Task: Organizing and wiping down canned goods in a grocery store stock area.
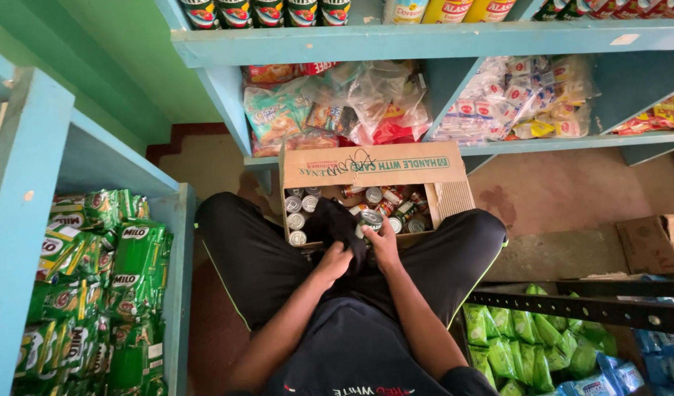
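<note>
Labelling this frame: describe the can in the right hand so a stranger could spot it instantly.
Start at the open brown cardboard box on the floor under the blue shelves, between the seated person's knees. At its near edge, beside a black cloth, the right hand grips a small silver-topped tin can. It alone is lifted and touched.

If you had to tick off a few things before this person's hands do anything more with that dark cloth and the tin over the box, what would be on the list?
1. Black cloth held in the left hand: ok.
2. Small round metal tin at the fingertips of the right hand: ok, though how firm the grip is, cannot tell.
3. Open brown cardboard box sits between the knees, flap folded back: ok.
4. Other tins in the box stand upright: mostly ok; a few lie tilted at the right.
5. Tin's surface clean: cannot tell, the cloth hides part of it.
6. Room on the blue wooden shelf above: cannot tell.
</note>
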